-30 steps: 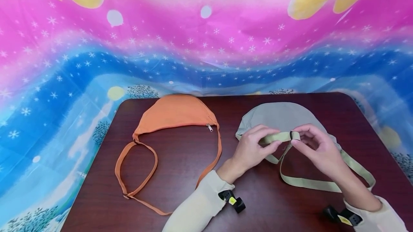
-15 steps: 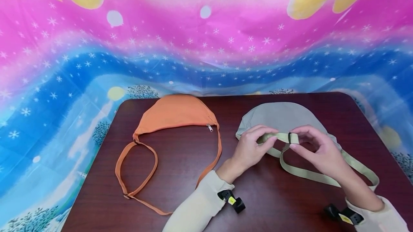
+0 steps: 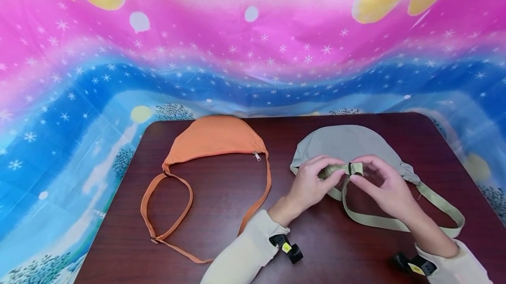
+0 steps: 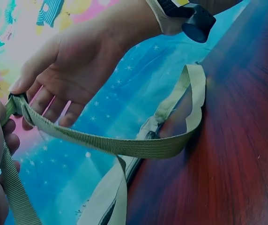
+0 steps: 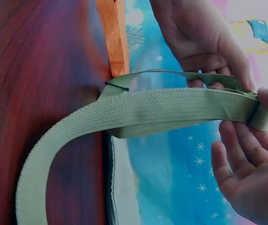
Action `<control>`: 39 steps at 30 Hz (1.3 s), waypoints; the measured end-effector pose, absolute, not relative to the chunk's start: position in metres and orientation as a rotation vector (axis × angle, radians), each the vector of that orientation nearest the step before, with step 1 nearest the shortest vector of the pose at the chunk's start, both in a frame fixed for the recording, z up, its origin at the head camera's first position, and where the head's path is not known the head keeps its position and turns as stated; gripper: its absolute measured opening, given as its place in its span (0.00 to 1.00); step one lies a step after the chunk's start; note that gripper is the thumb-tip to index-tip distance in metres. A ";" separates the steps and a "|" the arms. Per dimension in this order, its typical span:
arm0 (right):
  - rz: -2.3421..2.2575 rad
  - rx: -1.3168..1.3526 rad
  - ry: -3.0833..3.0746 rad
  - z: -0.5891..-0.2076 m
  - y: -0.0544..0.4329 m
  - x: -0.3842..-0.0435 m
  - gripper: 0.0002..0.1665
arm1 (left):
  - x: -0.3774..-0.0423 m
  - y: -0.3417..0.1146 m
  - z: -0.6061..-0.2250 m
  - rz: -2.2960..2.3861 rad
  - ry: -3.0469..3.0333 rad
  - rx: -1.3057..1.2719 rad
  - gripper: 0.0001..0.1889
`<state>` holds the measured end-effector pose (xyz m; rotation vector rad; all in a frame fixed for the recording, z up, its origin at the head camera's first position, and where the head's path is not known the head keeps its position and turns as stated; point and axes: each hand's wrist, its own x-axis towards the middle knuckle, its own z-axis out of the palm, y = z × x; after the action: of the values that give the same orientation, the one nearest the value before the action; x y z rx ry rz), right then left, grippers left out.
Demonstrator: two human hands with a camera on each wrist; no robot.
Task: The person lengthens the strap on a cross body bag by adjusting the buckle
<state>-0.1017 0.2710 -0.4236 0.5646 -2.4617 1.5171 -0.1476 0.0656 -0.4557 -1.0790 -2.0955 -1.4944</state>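
Observation:
A grey-green waist bag (image 3: 344, 141) lies at the right of the table in the head view. Its pale green strap (image 3: 375, 221) loops toward the near side. My left hand (image 3: 310, 183) pinches the strap between thumb and fingers. Close to its right, my right hand (image 3: 389, 187) pinches the strap at a black slider buckle (image 3: 349, 168), with a short fold of webbing standing out beside it. In the left wrist view, the right thumb meets the buckle (image 4: 18, 103) while the other fingers hang loose. The right wrist view shows the strap (image 5: 171, 110) running across to both hands.
An orange waist bag (image 3: 217, 139) lies on the left, its orange strap (image 3: 146, 200) looped toward the near edge. Both rest on a dark red-brown table (image 3: 221, 192). A patterned cloth (image 3: 253, 55) hangs behind the table's far edge.
My right hand has moved slightly left with the buckle, closer to my left hand. The strap loop below has shifted a little. The orange bag has not moved.

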 end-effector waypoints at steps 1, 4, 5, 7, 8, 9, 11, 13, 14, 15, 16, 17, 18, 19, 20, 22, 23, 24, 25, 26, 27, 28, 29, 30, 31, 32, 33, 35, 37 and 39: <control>1.524 0.572 -2.440 -0.423 0.271 -0.102 0.20 | -0.148 0.065 -0.456 -1.491 -2.096 -1.081 0.11; 1.544 0.597 -2.388 -0.420 0.274 -0.103 0.20 | -0.150 0.064 -0.456 -1.488 -2.104 -1.086 0.18; 1.545 0.595 -2.381 -0.419 0.274 -0.103 0.20 | -0.151 0.063 -0.456 -1.485 -2.112 -1.087 0.20; 1.540 0.586 -2.374 -0.418 0.276 -0.103 0.21 | -0.151 0.062 -0.456 -1.486 -2.129 -1.087 0.22; 1.538 0.580 -2.370 -0.418 0.276 -0.103 0.21 | -0.152 0.062 -0.456 -1.487 -2.140 -1.088 0.23; 1.544 0.572 -2.366 -0.418 0.276 -0.102 0.21 | -0.152 0.062 -0.456 -1.476 -2.154 -1.087 0.23; 1.564 0.558 -2.347 -0.417 0.277 -0.102 0.21 | -0.152 0.062 -0.457 -1.457 -2.184 -1.090 0.23; 1.611 0.559 -2.308 -0.417 0.278 -0.102 0.20 | -0.152 0.062 -0.458 -1.426 -2.215 -1.096 0.22; 1.637 0.564 -2.286 -0.417 0.278 -0.102 0.20 | -0.152 0.063 -0.458 -1.422 -2.224 -1.101 0.22; 1.666 0.572 -2.263 -0.417 0.279 -0.103 0.20 | -0.152 0.063 -0.459 -1.411 -2.234 -1.103 0.21; 1.693 0.578 -2.242 -0.416 0.279 -0.103 0.20 | -0.152 0.064 -0.459 -1.406 -2.237 -1.105 0.20; 1.711 0.583 -2.227 -0.416 0.279 -0.103 0.19 | -0.152 0.064 -0.459 -1.403 -2.236 -1.106 0.19; 1.728 0.585 -2.215 -0.416 0.279 -0.103 0.19 | -0.152 0.064 -0.460 -1.399 -2.236 -1.105 0.18; 1.730 0.584 -2.214 -0.416 0.279 -0.103 0.19 | -0.152 0.064 -0.460 -1.400 -2.231 -1.105 0.18; 1.727 0.580 -2.222 -0.416 0.279 -0.103 0.19 | -0.151 0.064 -0.460 -1.406 -2.226 -1.106 0.17; 1.679 0.560 -2.276 -0.417 0.279 -0.103 0.19 | -0.151 0.064 -0.459 -1.407 -2.218 -1.109 0.16; 1.653 0.549 -2.310 -0.417 0.279 -0.103 0.19 | -0.151 0.064 -0.459 -1.407 -2.215 -1.112 0.16; 1.626 0.544 -2.347 -0.418 0.279 -0.103 0.20 | -0.151 0.064 -0.458 -1.404 -2.214 -1.119 0.16; 1.598 0.543 -2.386 -0.418 0.278 -0.102 0.20 | -0.152 0.064 -0.458 -1.403 -2.213 -1.126 0.16; 1.571 0.547 -2.423 -0.419 0.278 -0.102 0.20 | -0.151 0.064 -0.457 -1.401 -2.214 -1.134 0.16; 1.548 0.554 -2.454 -0.420 0.277 -0.102 0.20 | -0.151 0.064 -0.457 -1.399 -2.215 -1.142 0.16; 1.548 0.561 -2.470 -0.421 0.276 -0.102 0.21 | -0.151 0.064 -0.456 -1.397 -2.217 -1.150 0.16; 1.545 0.569 -2.479 -0.421 0.275 -0.102 0.21 | -0.151 0.064 -0.456 -1.397 -2.221 -1.158 0.16; 1.539 0.575 -2.484 -0.422 0.274 -0.102 0.21 | -0.151 0.064 -0.456 -1.394 -2.226 -1.163 0.16; 1.534 0.573 -2.482 -0.421 0.274 -0.102 0.20 | -0.151 0.064 -0.457 -1.396 -2.232 -1.165 0.17; 1.535 0.571 -2.474 -0.421 0.273 -0.102 0.20 | -0.151 0.063 -0.457 -1.398 -2.238 -1.165 0.17; 1.539 0.565 -2.460 -0.421 0.273 -0.102 0.20 | -0.151 0.063 -0.458 -1.398 -2.244 -1.159 0.18; 1.542 0.546 -2.434 -0.419 0.273 -0.101 0.20 | -0.150 0.063 -0.460 -1.399 -2.257 -1.145 0.19; 1.548 0.547 -2.412 -0.418 0.274 -0.101 0.20 | -0.150 0.062 -0.462 -1.405 -2.262 -1.135 0.19; 1.556 0.552 -2.393 -0.418 0.274 -0.102 0.20 | -0.150 0.061 -0.463 -1.415 -2.264 -1.131 0.19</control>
<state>-0.1017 0.2744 -0.4180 0.5522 -2.3935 1.5556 -0.1498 0.0613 -0.4630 -1.1305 -2.2644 -1.4148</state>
